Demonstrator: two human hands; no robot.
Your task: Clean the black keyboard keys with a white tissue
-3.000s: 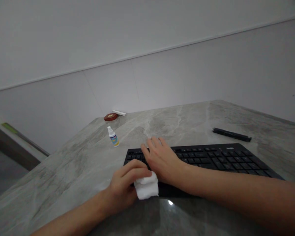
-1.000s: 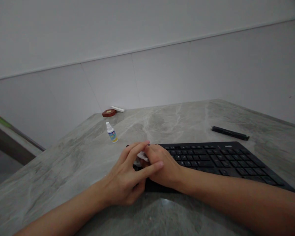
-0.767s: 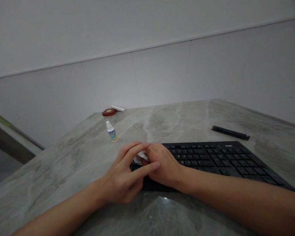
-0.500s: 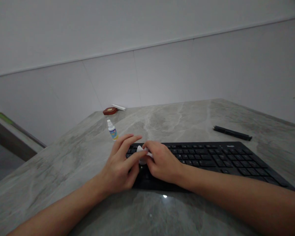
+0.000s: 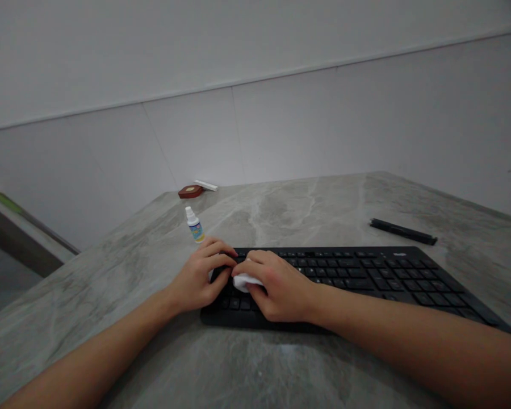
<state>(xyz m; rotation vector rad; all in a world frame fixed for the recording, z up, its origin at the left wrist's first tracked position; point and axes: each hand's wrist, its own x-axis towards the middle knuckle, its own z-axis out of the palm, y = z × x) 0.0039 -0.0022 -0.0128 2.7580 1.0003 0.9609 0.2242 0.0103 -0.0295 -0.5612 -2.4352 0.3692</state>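
Observation:
A black keyboard (image 5: pixel 361 278) lies across the table in front of me. In my right hand (image 5: pixel 276 284) a crumpled white tissue or cloth (image 5: pixel 244 282) is pinched between thumb and fingers, pressed on the keys toward the left end. My left hand (image 5: pixel 204 275) rests over the keyboard's left edge, its fingers bent and somewhat apart. A small pale patch shows between its thumb and forefinger, too small to make out. Just beyond the left hand stands a little white spray bottle (image 5: pixel 195 226) with a blue and yellow label.
A black pen-like stick (image 5: pixel 403 231) lies behind the keyboard at the right. At the far left corner of the grey marbled table (image 5: pixel 281 213) are a reddish-brown box (image 5: pixel 190 192) and a white strip (image 5: pixel 206 185). A pale wall stands behind.
My left hand has drawn back to the left, off the tissue, and lowered onto the keyboard's left end. The tissue stays in my right hand, now flatter on the keys.

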